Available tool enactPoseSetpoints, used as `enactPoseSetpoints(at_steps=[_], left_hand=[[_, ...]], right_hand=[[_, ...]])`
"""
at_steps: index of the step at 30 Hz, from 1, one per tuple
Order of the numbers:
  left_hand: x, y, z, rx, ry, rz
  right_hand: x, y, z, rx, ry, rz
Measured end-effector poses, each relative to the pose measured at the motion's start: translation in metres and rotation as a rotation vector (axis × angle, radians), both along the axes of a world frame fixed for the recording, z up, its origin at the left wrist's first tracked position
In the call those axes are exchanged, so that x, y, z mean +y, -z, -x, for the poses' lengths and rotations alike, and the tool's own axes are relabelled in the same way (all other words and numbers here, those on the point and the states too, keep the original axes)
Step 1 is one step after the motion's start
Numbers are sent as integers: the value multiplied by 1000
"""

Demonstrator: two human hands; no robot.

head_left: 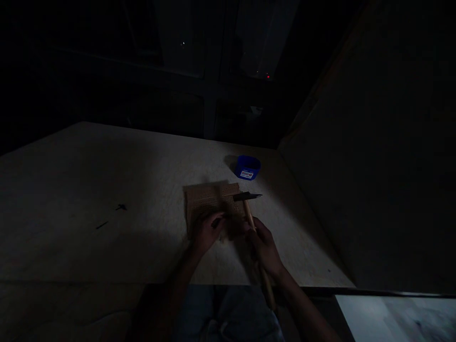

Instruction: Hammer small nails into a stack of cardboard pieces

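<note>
My right hand [264, 247] is wrapped round the wooden handle of a hammer [248, 209]. The hammer's dark metal head points up and away from me, over the right edge of a brown piece with a woven or perforated-looking surface [203, 192]. My left hand [208, 232] rests at the near side of this brown piece. Its fingers are curled and the tips of thumb and forefinger come together; whatever they pinch, if anything, is too dark to make out. The near part of the brown piece is hidden by my hands and shadow.
Beyond the brown piece stands a blue plastic container [248, 167] with a white label. Several thin dark slivers, perhaps nails [121, 207], lie on the pale tabletop [149, 166] to the left. A dark upright panel [374, 166] borders the right side. The room is very dim.
</note>
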State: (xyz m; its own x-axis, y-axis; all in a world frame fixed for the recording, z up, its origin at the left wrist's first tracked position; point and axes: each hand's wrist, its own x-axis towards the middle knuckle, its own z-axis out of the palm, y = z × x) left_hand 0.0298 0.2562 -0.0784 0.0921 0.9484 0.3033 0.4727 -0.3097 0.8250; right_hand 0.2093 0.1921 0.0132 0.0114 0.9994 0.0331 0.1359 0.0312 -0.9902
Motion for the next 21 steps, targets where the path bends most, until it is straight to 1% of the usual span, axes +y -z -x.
enactPoseSetpoints(at_steps=[3, 6, 8, 12, 15, 19, 21], left_hand=[[0, -6, 0, 37, 28, -3], [1, -10, 0, 129, 41, -51], [3, -10, -1, 148, 43, -73], [5, -7, -3, 139, 37, -56], [5, -8, -3, 152, 45, -50], [5, -12, -1, 137, 94, -29], [6, -11, -1, 112, 96, -4]], right_hand=[[17, 13, 7, 181, 69, 77], [32, 26, 16, 357, 89, 140], [38, 34, 20, 434, 101, 148], [42, 50, 21, 512, 136, 165], [41, 58, 16, 569, 149, 184], [40, 63, 11, 622, 146, 188], [39, 64, 10, 630, 140, 191]])
